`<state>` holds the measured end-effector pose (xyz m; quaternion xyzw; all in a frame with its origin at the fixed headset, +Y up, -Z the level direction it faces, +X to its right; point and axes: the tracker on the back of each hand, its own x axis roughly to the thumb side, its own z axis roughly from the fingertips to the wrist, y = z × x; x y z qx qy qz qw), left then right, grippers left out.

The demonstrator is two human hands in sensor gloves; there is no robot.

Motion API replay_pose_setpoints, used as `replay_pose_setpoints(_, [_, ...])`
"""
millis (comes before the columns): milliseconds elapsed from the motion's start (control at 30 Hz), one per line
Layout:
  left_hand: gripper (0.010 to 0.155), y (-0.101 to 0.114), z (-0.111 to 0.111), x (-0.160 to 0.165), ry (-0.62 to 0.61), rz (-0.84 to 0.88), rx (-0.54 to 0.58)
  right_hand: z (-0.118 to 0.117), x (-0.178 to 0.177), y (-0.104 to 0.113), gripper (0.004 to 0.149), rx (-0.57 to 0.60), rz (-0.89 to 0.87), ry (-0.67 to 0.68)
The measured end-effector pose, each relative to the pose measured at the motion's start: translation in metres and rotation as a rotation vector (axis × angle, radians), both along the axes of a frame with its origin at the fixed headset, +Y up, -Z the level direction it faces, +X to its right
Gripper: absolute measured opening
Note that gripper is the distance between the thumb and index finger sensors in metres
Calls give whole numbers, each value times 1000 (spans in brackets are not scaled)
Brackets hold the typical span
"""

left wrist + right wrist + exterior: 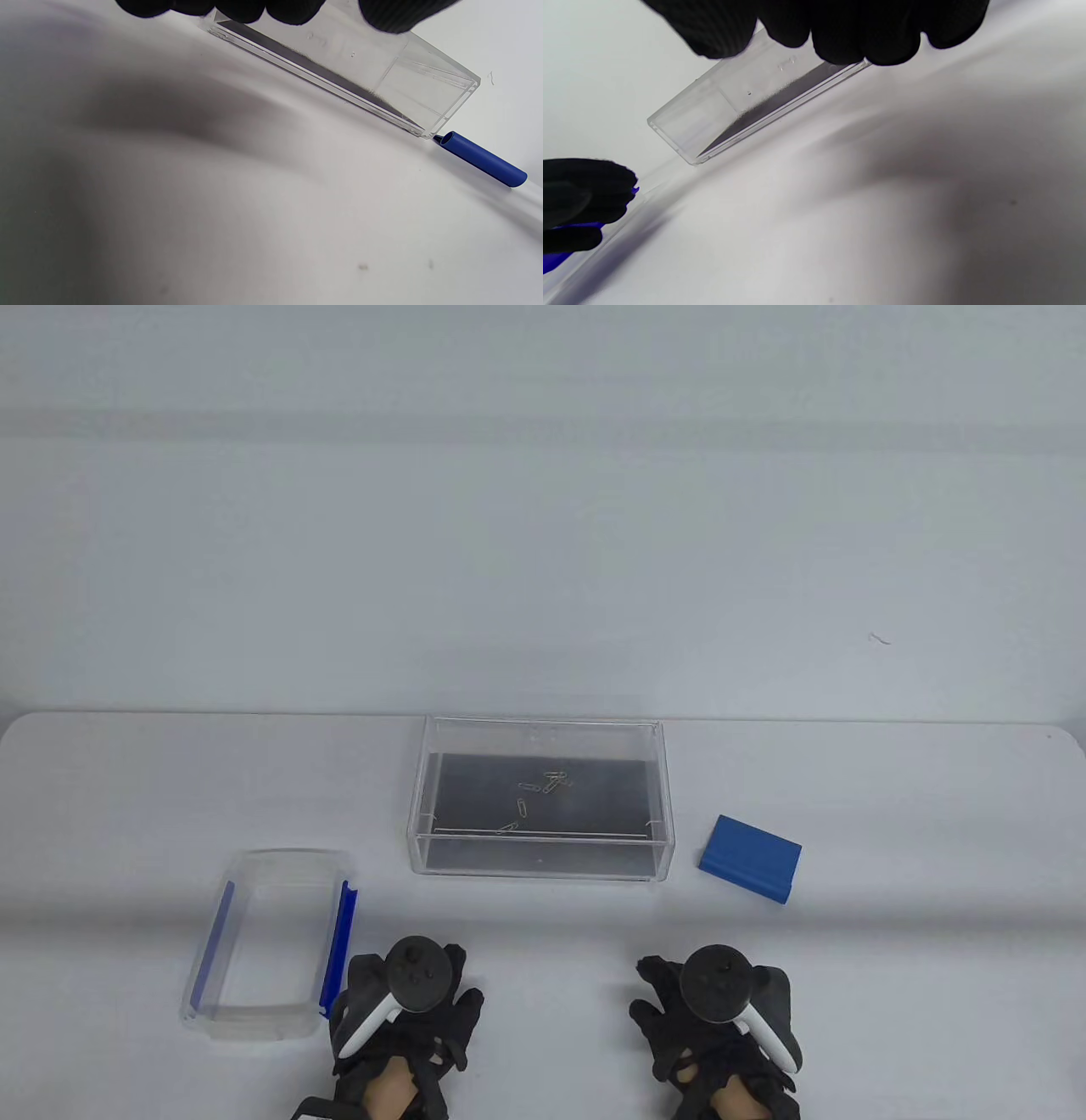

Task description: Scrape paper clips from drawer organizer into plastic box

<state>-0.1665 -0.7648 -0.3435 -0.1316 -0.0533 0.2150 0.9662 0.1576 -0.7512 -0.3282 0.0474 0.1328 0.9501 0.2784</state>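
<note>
A clear drawer organizer [543,865] with a dark floor stands mid-table and holds several paper clips [543,787]. A clear plastic box [254,1022] with blue side latches sits to the left, nearer me. A blue scraper [751,858] lies to the right of the organizer. My left hand [462,1001] rests on the table right of the plastic box and holds nothing. My right hand [657,1010] rests on the table in front of the organizer's right end and holds nothing. The organizer also shows in the left wrist view [339,59] and the right wrist view [746,106].
The white table ends at a pale wall behind the organizer. In the left wrist view the scraper [483,159] shows past the organizer's corner. In the right wrist view my left hand [581,190] and a blue latch [551,258] show at the left edge.
</note>
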Motion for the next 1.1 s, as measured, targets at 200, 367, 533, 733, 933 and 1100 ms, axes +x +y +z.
replay_pose_setpoints(200, [69,0,-2,1,-6,30,10,0,-1,1,58,-8,-5,14])
replay_pose_setpoints(367, [69,-1,-2,2,-16,30,2,0,-1,1,58,-5,4,16])
replay_pose_setpoints(533, [69,3,-2,1,-18,40,13,1,-2,0,59,-1,17,18])
replay_pose_setpoints(733, [68,6,1,1,-14,89,20,4,-3,3,59,20,3,5])
replay_pose_setpoints(933, [68,7,3,-2,3,148,19,-3,6,16,61,104,43,-58])
replay_pose_setpoints(1100, [67,9,3,-4,17,188,13,-29,29,27,61,165,125,-187])
